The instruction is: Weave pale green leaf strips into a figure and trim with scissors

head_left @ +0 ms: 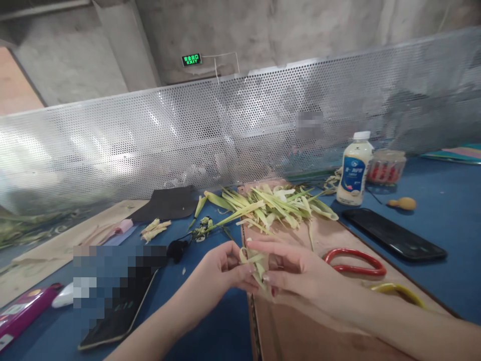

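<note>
Over the left edge of a wooden board (296, 328), my two hands meet around a small folded strip of pale green corn husk (258, 265). My left hand (227, 271) pinches it from the left with thumb and fingers. My right hand (296, 265) grips it from the other side, fingertips close to the left ones. Part of the strip is hidden by my fingers. Beyond them, a loose heap of green and yellowish husk leaves (278, 205) lies at the board's far end. A red looped handle (358, 272) rests near my right wrist.
A yellow looped handle (400, 289) is partly behind my right forearm. Rightward lie a black phone (394, 234), a milky bottle (353, 173), a clear jar (387, 168) and a small gourd (405, 203). Leftward are another phone (124, 313) and a purple packet (28, 311). A perforated metal screen (169, 135) stands behind.
</note>
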Demonstrator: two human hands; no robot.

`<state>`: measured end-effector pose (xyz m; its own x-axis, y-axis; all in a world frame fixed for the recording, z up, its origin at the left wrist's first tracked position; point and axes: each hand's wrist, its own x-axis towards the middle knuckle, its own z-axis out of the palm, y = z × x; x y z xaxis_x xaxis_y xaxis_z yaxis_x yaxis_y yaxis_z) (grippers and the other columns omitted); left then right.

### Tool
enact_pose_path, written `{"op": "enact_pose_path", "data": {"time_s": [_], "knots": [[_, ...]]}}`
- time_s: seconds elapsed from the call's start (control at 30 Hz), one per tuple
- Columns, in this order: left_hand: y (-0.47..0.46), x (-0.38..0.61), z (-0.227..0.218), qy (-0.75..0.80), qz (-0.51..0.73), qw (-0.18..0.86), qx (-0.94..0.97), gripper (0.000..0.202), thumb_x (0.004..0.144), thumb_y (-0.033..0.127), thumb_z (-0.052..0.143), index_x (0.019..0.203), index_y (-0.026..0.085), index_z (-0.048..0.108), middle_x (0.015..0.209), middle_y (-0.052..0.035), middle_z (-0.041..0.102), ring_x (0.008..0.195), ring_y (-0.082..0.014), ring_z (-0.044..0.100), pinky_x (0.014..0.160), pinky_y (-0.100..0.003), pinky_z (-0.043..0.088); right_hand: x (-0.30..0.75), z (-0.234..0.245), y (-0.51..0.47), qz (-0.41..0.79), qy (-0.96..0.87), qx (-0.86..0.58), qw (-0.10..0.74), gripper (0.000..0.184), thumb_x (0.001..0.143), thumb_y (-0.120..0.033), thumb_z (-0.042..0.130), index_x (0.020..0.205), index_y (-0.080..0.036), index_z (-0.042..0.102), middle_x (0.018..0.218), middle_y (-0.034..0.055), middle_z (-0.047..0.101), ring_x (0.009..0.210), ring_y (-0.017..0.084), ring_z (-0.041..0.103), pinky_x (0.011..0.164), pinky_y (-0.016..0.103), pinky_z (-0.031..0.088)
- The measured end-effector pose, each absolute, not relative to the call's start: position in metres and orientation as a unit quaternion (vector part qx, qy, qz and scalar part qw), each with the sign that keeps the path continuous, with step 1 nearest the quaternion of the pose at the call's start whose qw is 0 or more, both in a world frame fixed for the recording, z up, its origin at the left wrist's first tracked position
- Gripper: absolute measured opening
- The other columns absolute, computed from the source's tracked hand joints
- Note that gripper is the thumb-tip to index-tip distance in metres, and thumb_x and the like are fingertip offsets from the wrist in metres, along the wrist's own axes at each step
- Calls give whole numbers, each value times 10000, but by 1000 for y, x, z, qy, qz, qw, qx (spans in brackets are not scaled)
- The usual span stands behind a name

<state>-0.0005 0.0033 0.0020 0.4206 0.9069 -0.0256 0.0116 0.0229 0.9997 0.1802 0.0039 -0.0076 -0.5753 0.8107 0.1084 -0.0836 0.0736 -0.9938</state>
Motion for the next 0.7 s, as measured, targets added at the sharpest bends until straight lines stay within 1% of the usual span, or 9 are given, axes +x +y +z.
{"op": "enact_pose_path", "data": {"time_s": [0.07,0.17,0.23,0.33,0.43,0.53,0.6,0.67,0.7], "knots": [[3,-1,4,400,379,602,578,272,687,310,634,656,157,412,653,-19,626,652,-187,639,704,-394,486,182,-10,6,609,-638,-296,367,435,754,-199,578,1168,-294,486,1316,15,376,1088,181,470,884,333,427],[2,-1,5,402,379,621,556,283,694,312,629,646,163,394,635,-22,629,628,-169,629,700,-374,481,183,-10,8,589,-644,-317,371,458,765,-215,562,1198,-311,452,1329,10,362,1104,200,453,894,375,416],[1,-1,5,395,385,632,544,276,702,315,622,650,164,396,651,-25,631,655,-165,625,710,-358,474,183,-8,8,576,-652,-321,374,457,760,-221,566,1196,-304,458,1335,5,355,1140,203,417,912,372,402],[1,-1,3,371,399,638,545,254,716,303,612,652,159,413,683,-20,623,693,-150,610,736,-341,463,181,-4,4,580,-649,-321,374,457,749,-223,578,1189,-280,467,1358,4,315,1178,188,373,923,336,399],[1,-2,3,354,406,638,550,218,751,276,579,660,153,423,715,-23,621,705,-138,597,755,-329,451,179,-4,1,597,-637,-304,382,498,748,-174,563,1213,-292,430,1367,-3,296,1159,182,398,906,337,416],[1,-2,3,353,409,639,547,194,782,244,543,664,152,419,718,-28,623,697,-128,588,755,-314,441,179,-6,0,610,-624,-292,392,542,754,-137,543,1239,-320,385,1335,-14,347,1135,169,420,937,346,379],[1,-2,4,351,405,646,543,190,793,234,527,666,155,410,703,-29,623,680,-126,585,732,-305,442,178,-6,-1,617,-618,-295,388,548,762,-153,538,1254,-319,363,1237,1,457,1079,165,464,911,343,395],[1,-1,3,347,406,653,537,190,803,230,513,667,160,400,664,-13,610,651,-118,579,703,-287,442,178,-5,-2,618,-617,-302,382,561,762,-186,545,1272,-301,342,1030,9,571,953,161,533,844,343,436],[2,0,2,348,410,653,533,195,808,233,505,664,162,395,638,0,595,630,-110,572,683,-268,441,177,-5,-3,615,-619,-305,381,575,763,-198,546,1284,-294,323,944,4,588,900,158,549,824,343,444]]}}
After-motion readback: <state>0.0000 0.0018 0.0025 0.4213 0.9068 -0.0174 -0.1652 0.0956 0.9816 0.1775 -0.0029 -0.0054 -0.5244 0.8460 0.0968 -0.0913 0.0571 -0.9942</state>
